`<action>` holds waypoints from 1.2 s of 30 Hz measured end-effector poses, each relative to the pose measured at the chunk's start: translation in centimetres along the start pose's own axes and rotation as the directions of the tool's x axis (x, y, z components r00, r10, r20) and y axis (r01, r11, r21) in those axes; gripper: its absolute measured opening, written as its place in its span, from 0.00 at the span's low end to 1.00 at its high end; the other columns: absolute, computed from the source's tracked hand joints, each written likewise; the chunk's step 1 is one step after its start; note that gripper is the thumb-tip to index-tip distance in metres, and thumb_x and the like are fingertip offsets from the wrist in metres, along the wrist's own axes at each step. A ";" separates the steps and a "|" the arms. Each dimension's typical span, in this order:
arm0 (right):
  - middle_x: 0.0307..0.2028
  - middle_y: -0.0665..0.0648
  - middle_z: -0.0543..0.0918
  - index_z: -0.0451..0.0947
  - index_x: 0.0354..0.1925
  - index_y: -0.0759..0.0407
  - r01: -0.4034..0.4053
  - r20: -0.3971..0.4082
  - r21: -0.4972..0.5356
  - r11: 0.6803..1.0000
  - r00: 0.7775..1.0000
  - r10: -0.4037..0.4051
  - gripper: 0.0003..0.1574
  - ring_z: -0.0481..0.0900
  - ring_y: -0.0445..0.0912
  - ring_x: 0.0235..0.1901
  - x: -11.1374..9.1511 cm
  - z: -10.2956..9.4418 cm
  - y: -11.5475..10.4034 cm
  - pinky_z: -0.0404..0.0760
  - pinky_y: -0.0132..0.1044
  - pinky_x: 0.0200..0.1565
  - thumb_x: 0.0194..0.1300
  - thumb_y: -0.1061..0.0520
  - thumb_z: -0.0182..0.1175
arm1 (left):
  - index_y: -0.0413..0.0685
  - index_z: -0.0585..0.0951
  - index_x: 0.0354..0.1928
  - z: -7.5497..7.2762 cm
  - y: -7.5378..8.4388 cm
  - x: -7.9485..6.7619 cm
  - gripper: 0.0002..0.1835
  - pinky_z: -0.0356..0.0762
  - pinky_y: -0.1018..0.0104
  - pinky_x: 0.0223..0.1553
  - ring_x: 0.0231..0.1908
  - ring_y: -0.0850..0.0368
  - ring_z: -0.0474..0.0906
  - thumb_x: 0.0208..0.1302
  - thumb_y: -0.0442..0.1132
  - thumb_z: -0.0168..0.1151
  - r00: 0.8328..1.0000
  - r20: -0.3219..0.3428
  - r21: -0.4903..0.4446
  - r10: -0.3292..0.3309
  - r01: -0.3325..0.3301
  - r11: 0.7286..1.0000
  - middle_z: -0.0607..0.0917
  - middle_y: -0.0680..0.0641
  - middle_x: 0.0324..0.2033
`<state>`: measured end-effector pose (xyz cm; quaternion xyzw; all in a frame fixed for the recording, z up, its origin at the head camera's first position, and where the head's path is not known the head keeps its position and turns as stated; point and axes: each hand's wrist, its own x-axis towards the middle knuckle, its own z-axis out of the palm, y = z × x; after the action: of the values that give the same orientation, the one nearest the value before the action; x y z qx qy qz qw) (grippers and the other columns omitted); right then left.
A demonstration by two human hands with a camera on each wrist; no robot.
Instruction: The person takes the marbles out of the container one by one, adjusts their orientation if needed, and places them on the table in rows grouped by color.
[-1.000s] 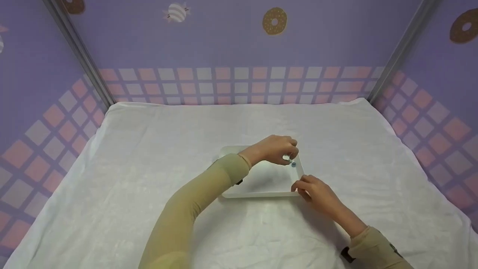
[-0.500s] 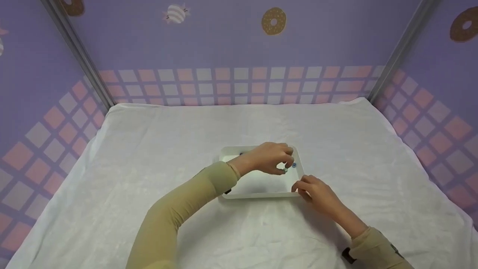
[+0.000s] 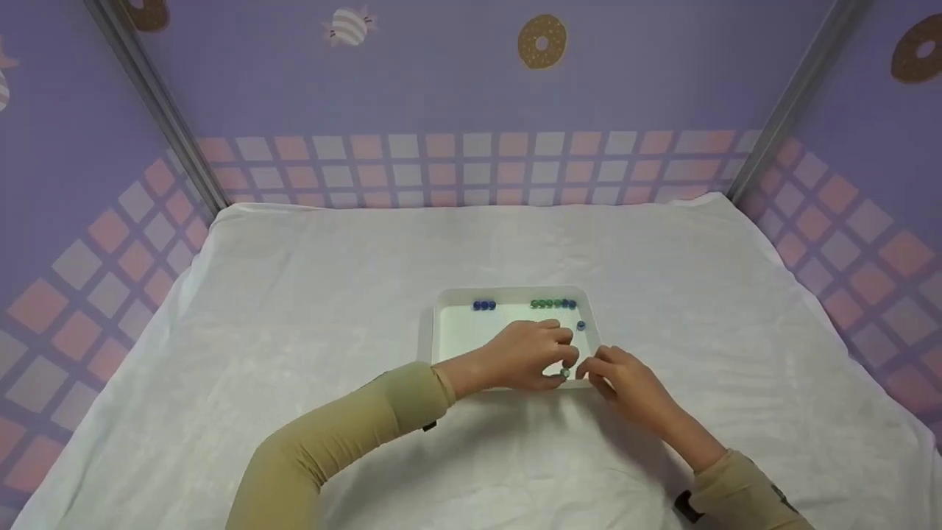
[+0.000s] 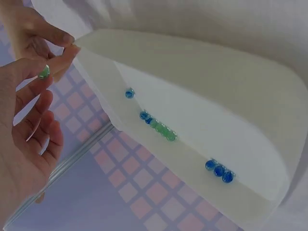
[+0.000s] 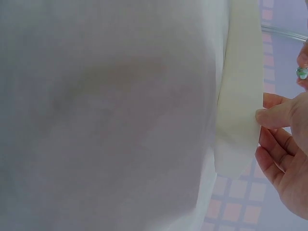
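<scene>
My left hand [image 3: 526,355] pinches a green glass marble [image 4: 44,72] between thumb and forefinger, over the near right part of a white tray [image 3: 460,335]. At the tray's near right corner my right hand [image 3: 625,379] grips the rim, thumb outside, as the right wrist view shows. Along the tray's far wall lie three dark blue marbles [image 4: 219,171] in a row at the left. Toward the far right corner stands another row, several green marbles [image 4: 163,130] followed by two blue marbles [image 4: 146,117]. A single blue marble [image 3: 581,325] sits by the right wall.
The tray stands on a white cloth [image 3: 331,294] that covers the table. Purple panels [image 3: 441,81] with pink and white squares enclose the back and both sides, joined by grey metal posts [image 3: 158,110].
My left hand has come from the tray's far right toward its near side with the green marble, uncovering the rows along the far wall. The right hand stays at the corner.
</scene>
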<state>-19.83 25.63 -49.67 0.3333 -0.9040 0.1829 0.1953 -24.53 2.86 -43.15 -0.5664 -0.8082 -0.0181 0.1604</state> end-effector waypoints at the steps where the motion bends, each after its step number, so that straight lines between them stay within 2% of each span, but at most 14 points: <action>1: 0.27 0.46 0.73 0.82 0.35 0.50 -0.001 0.002 -0.005 1.000 1.000 0.001 0.21 0.65 0.35 0.28 0.0 0.0 0.0 0.67 0.27 0.30 0.55 0.76 0.62 | 0.59 0.83 0.38 0.2 0.4 -0.2 0.05 0.77 0.70 0.33 0.36 0.61 0.77 0.64 0.49 0.63 1.000 -0.019 -0.009 -0.014 0.014 1.000 0.82 0.56 0.35; 5: 0.29 0.47 0.74 0.82 0.36 0.48 -0.018 0.013 -0.028 0.999 1.000 0.018 0.19 0.65 0.36 0.27 0.0 0.0 -0.1 0.67 0.29 0.30 0.58 0.73 0.65 | 0.58 0.83 0.41 0.9 2.1 -1.1 0.07 0.76 0.73 0.30 0.33 0.62 0.78 0.65 0.48 0.63 0.995 -0.066 -0.059 -0.079 0.075 0.995 0.84 0.57 0.34; 9: 0.28 0.47 0.73 0.82 0.36 0.48 -0.036 0.028 -0.028 0.999 0.999 0.037 0.18 0.65 0.37 0.28 0.0 0.0 -0.1 0.67 0.29 0.30 0.58 0.72 0.66 | 0.58 0.83 0.40 1.5 3.5 -1.9 0.07 0.74 0.75 0.28 0.32 0.63 0.78 0.66 0.49 0.62 0.990 -0.068 -0.120 -0.124 0.115 0.986 0.85 0.57 0.32; 16: 0.27 0.47 0.72 0.81 0.36 0.49 -0.034 0.020 -0.023 0.999 0.999 0.035 0.20 0.66 0.36 0.28 0.0 0.0 -0.1 0.68 0.29 0.31 0.56 0.74 0.65 | 0.60 0.84 0.38 3.1 4.7 -3.3 0.08 0.69 0.80 0.27 0.31 0.67 0.78 0.66 0.52 0.63 0.990 -0.036 -0.256 -0.135 0.122 0.959 0.85 0.57 0.30; 20: 0.26 0.47 0.71 0.81 0.35 0.48 -0.033 0.013 -0.032 0.999 0.999 0.033 0.22 0.65 0.36 0.28 0.0 0.1 -0.1 0.67 0.28 0.31 0.55 0.75 0.64 | 0.59 0.85 0.39 4.1 5.0 -3.9 0.08 0.64 0.82 0.26 0.27 0.70 0.74 0.66 0.52 0.63 0.988 0.000 -0.346 -0.152 0.143 0.927 0.84 0.58 0.28; 23: 0.26 0.47 0.71 0.81 0.36 0.49 -0.027 0.008 -0.039 0.999 1.000 0.028 0.21 0.64 0.36 0.28 0.0 0.1 -0.1 0.67 0.29 0.30 0.55 0.74 0.65 | 0.60 0.85 0.40 4.5 5.1 -4.1 0.08 0.62 0.83 0.26 0.25 0.71 0.72 0.67 0.52 0.63 0.983 0.034 -0.389 -0.183 0.182 0.903 0.84 0.58 0.27; 28: 0.27 0.48 0.72 0.81 0.36 0.49 -0.014 -0.001 -0.054 0.998 1.000 0.014 0.18 0.65 0.37 0.27 0.0 0.1 -0.1 0.67 0.29 0.30 0.56 0.72 0.67 | 0.61 0.85 0.38 5.2 5.1 -4.1 0.08 0.62 0.82 0.26 0.24 0.72 0.71 0.66 0.53 0.63 0.970 0.067 -0.408 -0.235 0.241 0.881 0.84 0.59 0.25; 31: 0.27 0.48 0.72 0.81 0.36 0.49 -0.014 0.001 -0.053 0.998 1.000 0.014 0.19 0.66 0.37 0.27 0.0 0.1 0.0 0.68 0.29 0.30 0.56 0.73 0.66 | 0.61 0.85 0.37 5.5 5.0 -3.9 0.08 0.63 0.81 0.26 0.23 0.72 0.71 0.66 0.54 0.64 0.964 0.065 -0.388 -0.256 0.261 0.884 0.83 0.59 0.23; 36: 0.27 0.47 0.72 0.81 0.36 0.49 -0.024 0.005 -0.043 0.999 1.000 0.024 0.20 0.66 0.36 0.28 0.0 0.1 0.0 0.68 0.29 0.30 0.55 0.73 0.66 | 0.61 0.86 0.37 5.9 4.8 -3.5 0.09 0.68 0.78 0.27 0.23 0.72 0.71 0.65 0.54 0.64 0.964 0.041 -0.318 -0.263 0.262 0.911 0.84 0.60 0.23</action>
<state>-19.83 25.59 -49.77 0.3188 -0.9122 0.1648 0.1976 -20.40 2.67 -50.44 -0.4710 -0.8630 -0.1714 0.0632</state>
